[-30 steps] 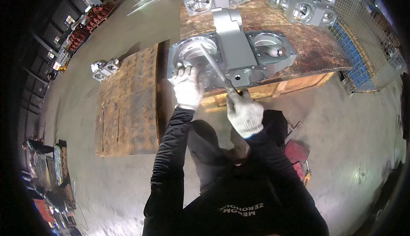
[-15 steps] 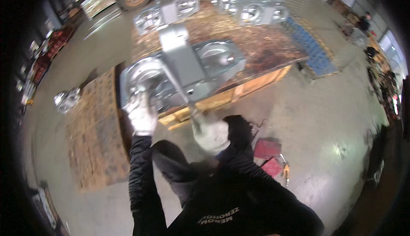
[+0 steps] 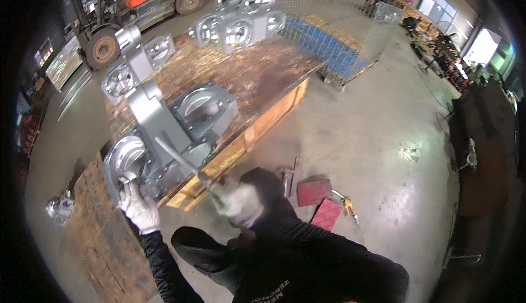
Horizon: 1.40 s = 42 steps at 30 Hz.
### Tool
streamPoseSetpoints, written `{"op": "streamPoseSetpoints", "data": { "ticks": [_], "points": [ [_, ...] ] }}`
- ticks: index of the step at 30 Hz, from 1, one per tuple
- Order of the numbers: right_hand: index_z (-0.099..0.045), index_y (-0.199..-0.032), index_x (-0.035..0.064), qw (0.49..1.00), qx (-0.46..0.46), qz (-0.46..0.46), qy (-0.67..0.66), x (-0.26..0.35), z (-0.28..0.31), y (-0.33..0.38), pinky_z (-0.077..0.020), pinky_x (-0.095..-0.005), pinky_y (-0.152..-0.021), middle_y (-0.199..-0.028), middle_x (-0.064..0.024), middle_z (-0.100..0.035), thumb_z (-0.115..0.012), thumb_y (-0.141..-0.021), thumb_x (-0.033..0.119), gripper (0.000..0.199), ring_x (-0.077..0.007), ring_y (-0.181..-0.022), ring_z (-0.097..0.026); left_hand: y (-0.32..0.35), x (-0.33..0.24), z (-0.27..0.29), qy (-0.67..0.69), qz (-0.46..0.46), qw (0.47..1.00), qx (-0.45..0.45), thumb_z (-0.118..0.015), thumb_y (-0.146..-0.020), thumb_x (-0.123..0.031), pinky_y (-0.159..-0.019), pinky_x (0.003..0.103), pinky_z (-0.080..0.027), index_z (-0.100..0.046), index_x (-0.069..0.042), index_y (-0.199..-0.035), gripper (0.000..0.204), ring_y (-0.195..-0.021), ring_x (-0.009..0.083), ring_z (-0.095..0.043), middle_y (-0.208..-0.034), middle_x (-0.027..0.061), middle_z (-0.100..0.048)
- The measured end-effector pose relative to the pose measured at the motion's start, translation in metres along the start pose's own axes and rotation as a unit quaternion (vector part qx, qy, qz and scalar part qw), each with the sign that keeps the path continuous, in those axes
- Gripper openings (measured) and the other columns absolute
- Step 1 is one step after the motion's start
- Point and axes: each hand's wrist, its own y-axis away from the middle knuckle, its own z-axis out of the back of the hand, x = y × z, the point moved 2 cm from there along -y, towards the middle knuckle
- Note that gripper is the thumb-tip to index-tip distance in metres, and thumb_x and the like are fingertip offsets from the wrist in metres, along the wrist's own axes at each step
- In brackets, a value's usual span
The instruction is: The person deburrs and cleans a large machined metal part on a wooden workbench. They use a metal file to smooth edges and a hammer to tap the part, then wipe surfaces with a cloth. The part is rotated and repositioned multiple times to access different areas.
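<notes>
grey metal casting (shiny-rimmed)

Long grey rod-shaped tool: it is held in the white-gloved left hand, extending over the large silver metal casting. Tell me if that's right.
Wrong hand: in the head view, the white-gloved right hand holds the long grey rod-shaped tool, which does extend over the large silver metal casting.

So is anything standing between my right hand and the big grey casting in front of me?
Nothing visible blocks your right hand; only the rod it holds reaches over the casting. Your left hand is at the casting's near left edge.
</notes>
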Motion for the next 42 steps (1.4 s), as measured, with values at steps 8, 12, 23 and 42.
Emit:
{"op": "streamPoseSetpoints", "data": {
  "ticks": [8, 12, 23, 42],
  "points": [
    [-0.071, -0.126, 0.0181, 0.993, 0.068, -0.088, 0.042, -0.024, -0.014, -0.016, -0.0536, -0.0429, -0.047, -0.084, -0.0137, -0.071, -0.064, -0.095, 0.032, 0.035, -0.0256, -0.054, -0.065, 0.001, 0.002, 0.006, -0.046, 0.028, 0.998, 0.039, -0.068, -0.083, -0.011, -0.112, 0.054, -0.038, -0.060, -0.004, -0.134, 0.053, -0.124, 0.0441, -0.054, -0.141, 0.0238, -0.058],
    [-0.074, -0.122, 0.0161, 0.994, -0.006, -0.063, 0.090, -0.024, -0.009, -0.011, -0.0521, -0.0384, -0.047, -0.074, -0.0149, -0.067, -0.074, -0.087, 0.014, 0.035, -0.0310, -0.054, -0.065, -0.006, -0.009, 0.010, -0.026, 0.037, 0.999, 0.012, -0.067, -0.084, -0.012, -0.110, 0.052, -0.039, -0.066, -0.005, -0.122, 0.038, -0.117, 0.0445, -0.057, -0.128, 0.0211, -0.065],
    [-0.072, -0.128, 0.0179, 0.985, 0.002, -0.141, 0.099, -0.079, 0.005, -0.012, -0.0537, -0.0422, -0.056, -0.078, -0.0162, -0.067, -0.074, -0.090, 0.019, 0.037, -0.0337, -0.062, -0.066, -0.010, -0.013, 0.013, -0.025, -0.031, 0.997, -0.069, -0.065, -0.087, -0.009, -0.092, 0.048, -0.045, -0.068, -0.007, -0.104, 0.018, -0.099, 0.0375, -0.061, -0.103, 0.0130, -0.068],
    [-0.064, -0.135, -0.0013, 0.937, -0.071, -0.289, -0.184, -0.148, 0.001, -0.060, -0.0506, -0.0312, -0.102, -0.128, -0.0170, -0.071, -0.062, -0.102, 0.009, 0.034, -0.0171, -0.120, -0.066, -0.015, -0.021, 0.014, 0.020, 0.003, 0.996, -0.087, -0.066, -0.088, -0.010, -0.087, 0.046, -0.047, -0.073, -0.002, -0.095, 0.013, -0.090, 0.0375, -0.062, -0.092, 0.0161, -0.069]
  ]
}}
